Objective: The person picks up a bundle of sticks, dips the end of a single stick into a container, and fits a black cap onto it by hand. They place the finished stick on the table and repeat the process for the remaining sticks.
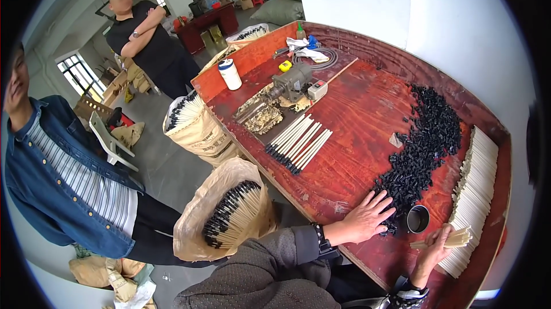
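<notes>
My left hand (363, 218) lies flat on the red wooden table with its fingers spread, their tips at the near end of a long heap of small black plastic caps (422, 142). In my right hand (431, 253) is a small bundle of pale wooden sticks (458, 238), gripped near the middle. Just beyond that hand a round black cup (418, 219) stands by the caps. A long row of pale sticks (473, 200) lies along the table's right side, partly under the held bundle. Farther left, several black-tipped sticks (299, 142) lie side by side.
A small motor machine (291, 84) with shavings around it sits at the back left of the table (367, 96), near a white bottle (229, 74). Raised boards edge the table. Sacks of black-tipped sticks (232, 217) stand on the floor at left, where two people stand.
</notes>
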`<control>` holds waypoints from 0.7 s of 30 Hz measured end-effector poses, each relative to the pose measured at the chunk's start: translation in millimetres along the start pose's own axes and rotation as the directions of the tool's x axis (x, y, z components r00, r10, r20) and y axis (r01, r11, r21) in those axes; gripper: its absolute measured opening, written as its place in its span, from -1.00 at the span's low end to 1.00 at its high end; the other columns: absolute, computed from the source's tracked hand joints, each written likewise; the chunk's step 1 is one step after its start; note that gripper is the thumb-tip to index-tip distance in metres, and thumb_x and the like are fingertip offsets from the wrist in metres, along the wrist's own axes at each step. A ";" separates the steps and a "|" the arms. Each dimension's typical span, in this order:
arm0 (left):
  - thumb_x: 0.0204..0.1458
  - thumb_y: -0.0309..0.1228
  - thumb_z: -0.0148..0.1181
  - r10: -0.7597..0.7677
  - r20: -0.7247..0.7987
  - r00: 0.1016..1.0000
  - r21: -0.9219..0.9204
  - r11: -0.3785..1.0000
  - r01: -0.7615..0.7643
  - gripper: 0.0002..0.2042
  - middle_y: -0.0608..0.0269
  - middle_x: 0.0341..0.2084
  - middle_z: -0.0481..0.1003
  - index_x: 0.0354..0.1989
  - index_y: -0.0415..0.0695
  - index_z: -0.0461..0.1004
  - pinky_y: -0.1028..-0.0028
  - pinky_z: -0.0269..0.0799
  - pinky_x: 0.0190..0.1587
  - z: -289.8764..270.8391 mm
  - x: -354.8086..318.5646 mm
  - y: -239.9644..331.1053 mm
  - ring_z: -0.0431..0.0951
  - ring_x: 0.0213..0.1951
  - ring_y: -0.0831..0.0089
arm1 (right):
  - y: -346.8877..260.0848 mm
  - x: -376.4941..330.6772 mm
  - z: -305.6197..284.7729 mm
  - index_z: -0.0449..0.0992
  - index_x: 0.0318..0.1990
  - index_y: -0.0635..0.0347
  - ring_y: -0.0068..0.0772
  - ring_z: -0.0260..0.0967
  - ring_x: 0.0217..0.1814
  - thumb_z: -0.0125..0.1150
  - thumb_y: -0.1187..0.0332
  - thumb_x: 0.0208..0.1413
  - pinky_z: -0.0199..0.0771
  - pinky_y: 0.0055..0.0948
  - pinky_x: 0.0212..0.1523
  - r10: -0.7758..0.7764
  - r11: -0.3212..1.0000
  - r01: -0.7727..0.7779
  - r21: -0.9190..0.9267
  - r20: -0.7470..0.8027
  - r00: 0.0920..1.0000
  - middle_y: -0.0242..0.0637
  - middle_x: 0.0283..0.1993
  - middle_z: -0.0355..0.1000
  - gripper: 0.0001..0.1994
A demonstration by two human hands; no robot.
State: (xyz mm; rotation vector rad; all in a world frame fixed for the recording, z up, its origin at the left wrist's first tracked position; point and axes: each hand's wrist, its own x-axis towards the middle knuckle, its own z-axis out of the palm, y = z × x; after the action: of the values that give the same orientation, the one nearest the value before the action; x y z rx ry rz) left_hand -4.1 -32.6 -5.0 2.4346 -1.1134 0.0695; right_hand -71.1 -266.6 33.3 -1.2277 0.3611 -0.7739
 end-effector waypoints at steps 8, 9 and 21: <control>0.24 -0.13 0.11 0.011 0.062 0.998 -0.029 1.000 -0.010 -0.41 -0.02 0.45 0.08 0.39 -0.16 0.27 -0.09 -0.27 0.52 -6.8 -8.2 3.6 -0.14 0.52 -0.05 | 4.6 2.6 0.6 0.42 -0.19 0.15 -0.71 0.03 -0.59 0.09 0.21 0.42 0.02 -0.60 -0.59 -0.006 1.000 0.005 0.016 0.050 0.999 -0.50 -0.51 0.18 -0.79; 0.24 -0.14 0.12 0.014 0.065 0.998 -0.030 0.999 -0.013 -0.42 -0.02 0.45 0.08 0.38 -0.16 0.27 -0.09 -0.27 0.52 -8.3 -9.7 3.7 -0.14 0.52 -0.05 | 5.0 2.6 0.9 0.42 -0.18 0.16 -0.70 0.04 -0.58 0.09 0.21 0.42 0.05 -0.59 -0.58 -0.013 1.000 0.011 0.023 0.072 0.997 -0.49 -0.50 0.20 -0.79; 0.04 -0.16 0.31 0.122 -0.137 0.983 0.051 0.992 -0.116 -0.40 -0.16 0.28 0.28 0.21 -0.26 0.42 -0.18 0.08 0.34 -21.6 -3.4 9.0 0.17 0.38 -0.17 | -40.9 -11.3 9.5 0.51 -0.22 0.15 -0.49 0.40 -0.34 -0.04 0.08 0.43 0.45 -0.48 -0.33 0.170 0.983 -0.161 -0.093 0.097 0.981 -0.41 -0.36 0.38 -0.65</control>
State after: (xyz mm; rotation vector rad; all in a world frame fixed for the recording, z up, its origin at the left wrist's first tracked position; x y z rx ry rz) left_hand -9.9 -26.1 17.0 2.3575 -1.2036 0.2999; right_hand -86.5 -257.3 72.9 -1.2947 0.4081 -0.5535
